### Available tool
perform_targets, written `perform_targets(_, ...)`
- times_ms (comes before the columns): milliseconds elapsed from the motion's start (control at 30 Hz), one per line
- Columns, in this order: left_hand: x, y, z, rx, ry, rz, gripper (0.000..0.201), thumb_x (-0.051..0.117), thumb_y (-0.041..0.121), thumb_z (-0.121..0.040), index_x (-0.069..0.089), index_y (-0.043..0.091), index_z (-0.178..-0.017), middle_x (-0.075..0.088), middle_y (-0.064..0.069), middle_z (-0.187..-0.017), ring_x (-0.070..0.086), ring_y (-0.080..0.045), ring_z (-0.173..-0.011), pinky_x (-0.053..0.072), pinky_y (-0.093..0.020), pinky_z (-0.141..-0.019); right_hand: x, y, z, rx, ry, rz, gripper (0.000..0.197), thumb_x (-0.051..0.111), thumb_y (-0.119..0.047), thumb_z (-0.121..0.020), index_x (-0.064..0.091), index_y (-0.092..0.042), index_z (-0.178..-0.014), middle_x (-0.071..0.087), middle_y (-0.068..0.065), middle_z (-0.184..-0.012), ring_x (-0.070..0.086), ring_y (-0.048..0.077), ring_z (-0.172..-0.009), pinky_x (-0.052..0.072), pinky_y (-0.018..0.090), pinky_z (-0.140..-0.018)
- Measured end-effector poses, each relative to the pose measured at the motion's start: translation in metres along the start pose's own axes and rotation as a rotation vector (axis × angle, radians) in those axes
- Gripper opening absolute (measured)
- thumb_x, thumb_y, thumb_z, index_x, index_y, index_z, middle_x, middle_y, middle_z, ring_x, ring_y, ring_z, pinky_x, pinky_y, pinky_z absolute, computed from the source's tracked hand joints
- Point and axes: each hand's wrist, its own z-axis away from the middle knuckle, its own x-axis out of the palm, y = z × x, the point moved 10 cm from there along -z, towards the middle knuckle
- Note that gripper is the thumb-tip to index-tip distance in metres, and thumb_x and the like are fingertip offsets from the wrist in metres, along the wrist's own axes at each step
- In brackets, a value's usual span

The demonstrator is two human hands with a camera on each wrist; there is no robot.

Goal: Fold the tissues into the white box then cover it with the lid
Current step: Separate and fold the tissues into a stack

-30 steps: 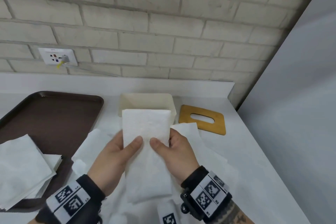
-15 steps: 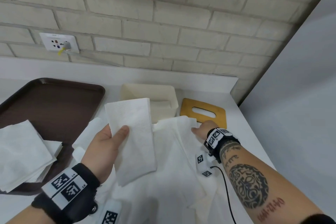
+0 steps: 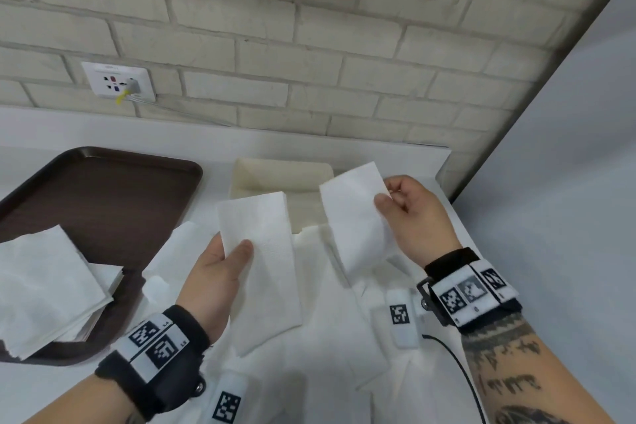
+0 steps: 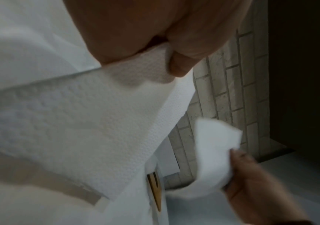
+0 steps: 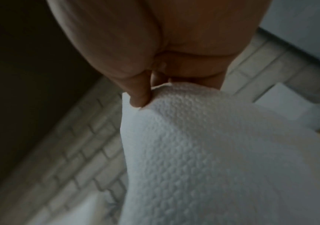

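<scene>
My left hand (image 3: 237,253) pinches a folded white tissue (image 3: 258,251) by its left edge, thumb on top, just in front of the open white box (image 3: 275,174). The left wrist view shows the same tissue (image 4: 97,121) under the thumb (image 4: 178,68). My right hand (image 3: 387,198) pinches a second tissue (image 3: 354,217) by its upper right corner and holds it up beside the box, its lower part curling. Close up, the thumb (image 5: 139,97) presses on that tissue (image 5: 213,152). Only a sliver of the wooden lid (image 4: 154,191) shows; in the head view it is hidden.
Loose unfolded tissues (image 3: 327,337) cover the counter in front of me. A brown tray (image 3: 103,200) at the left holds a stack of tissues (image 3: 44,282). A brick wall with a socket (image 3: 118,81) stands behind, and a grey wall (image 3: 568,182) closes the right side.
My right hand let go of the folded tissue, reached right to the pile and lifted a second tissue. The left hand kept the folded tissue and shifted slightly left.
</scene>
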Motion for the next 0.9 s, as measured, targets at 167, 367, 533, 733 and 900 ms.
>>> perform_targets(167, 0.030, -0.006, 0.002, -0.069, -0.069, 0.182, 0.029, 0.045, 0.024, -0.109, 0.059, 0.023, -0.134, 0.076, -0.005, -0.120, 0.074, -0.025, -0.107, 0.055, -0.043, -0.087, 0.033, -0.036, 0.022, -0.018, -0.015, -0.218, 0.009, 0.060, -0.017, -0.098, 0.066, -0.021, -0.093, 0.075, -0.010, -0.076, 0.070, 0.006, -0.069, 0.055, 0.023, -0.066)
perform_targets(367, 0.047, -0.006, 0.009, -0.123, -0.141, 0.316, 0.044, 0.036, 0.038, -0.110, 0.057, 0.014, -0.140, 0.073, -0.010, -0.126, 0.070, -0.025, -0.117, 0.051, -0.044, -0.097, 0.100, 0.008, 0.018, 0.088, -0.094, 0.016, 0.007, 0.055, -0.031, -0.099, 0.061, -0.026, -0.098, 0.069, -0.011, -0.088, 0.063, 0.005, -0.078, 0.048, 0.023, -0.071)
perform_targets(533, 0.043, -0.012, 0.009, -0.119, -0.201, 0.208, 0.062, 0.026, 0.057, -0.107, 0.055, 0.016, -0.144, 0.071, -0.007, -0.131, 0.068, -0.022, -0.121, 0.051, -0.041, -0.101, 0.121, 0.016, 0.023, 0.101, -0.104, 0.041, 0.014, 0.055, -0.034, -0.099, 0.061, -0.024, -0.107, 0.055, -0.013, -0.081, 0.051, 0.004, -0.071, 0.040, 0.020, -0.071)
perform_targets(733, 0.039, -0.005, 0.009, -0.040, -0.230, 0.165, 0.059, 0.039, 0.055, -0.101, 0.053, 0.017, -0.144, 0.070, -0.008, -0.133, 0.067, -0.025, -0.124, 0.047, -0.047, -0.108, 0.130, 0.015, 0.023, 0.129, -0.094, -0.011, 0.020, 0.056, -0.036, -0.096, 0.063, -0.023, -0.110, 0.063, -0.007, -0.088, 0.053, 0.008, -0.077, 0.046, 0.026, -0.075)
perform_targets(900, 0.027, -0.006, 0.003, -0.004, -0.139, 0.114, 0.039, 0.041, 0.039, -0.109, 0.056, 0.017, -0.138, 0.073, -0.012, -0.126, 0.069, -0.032, -0.118, 0.047, -0.057, -0.109, 0.126, 0.002, 0.025, 0.105, -0.117, 0.005, 0.016, 0.060, -0.039, -0.094, 0.063, -0.027, -0.104, 0.072, -0.005, -0.088, 0.066, 0.014, -0.081, 0.055, 0.036, -0.082)
